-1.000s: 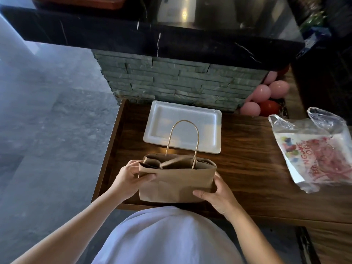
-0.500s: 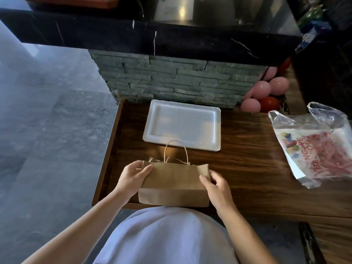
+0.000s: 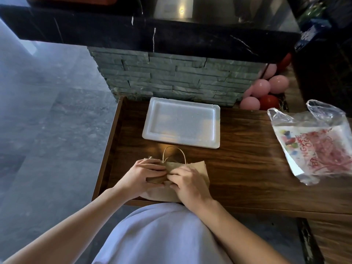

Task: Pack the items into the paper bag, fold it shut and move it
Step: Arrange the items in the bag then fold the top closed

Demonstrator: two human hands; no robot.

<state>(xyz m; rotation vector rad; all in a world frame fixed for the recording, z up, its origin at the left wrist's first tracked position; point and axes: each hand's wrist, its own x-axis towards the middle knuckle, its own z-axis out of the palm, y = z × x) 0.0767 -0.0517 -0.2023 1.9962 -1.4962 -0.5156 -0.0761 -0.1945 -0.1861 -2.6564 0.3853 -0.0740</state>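
Pressing the paper bag (image 3: 200, 168) flat, the left hand (image 3: 141, 176) and right hand (image 3: 187, 182) now meet, fingers curled onto its folded top, nearer than the tray (image 3: 150, 119); folding looks nearly done.

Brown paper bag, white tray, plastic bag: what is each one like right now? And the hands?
Brown paper bag: top folded down, pressed low on the wooden table.
Twine handle: sticking out behind the fold.
White foam tray: empty, flat.
Clear printed plastic bag: crumpled, lying open-mouthed.
Left hand: gripping the fold.
Right hand: pressing on the bag.
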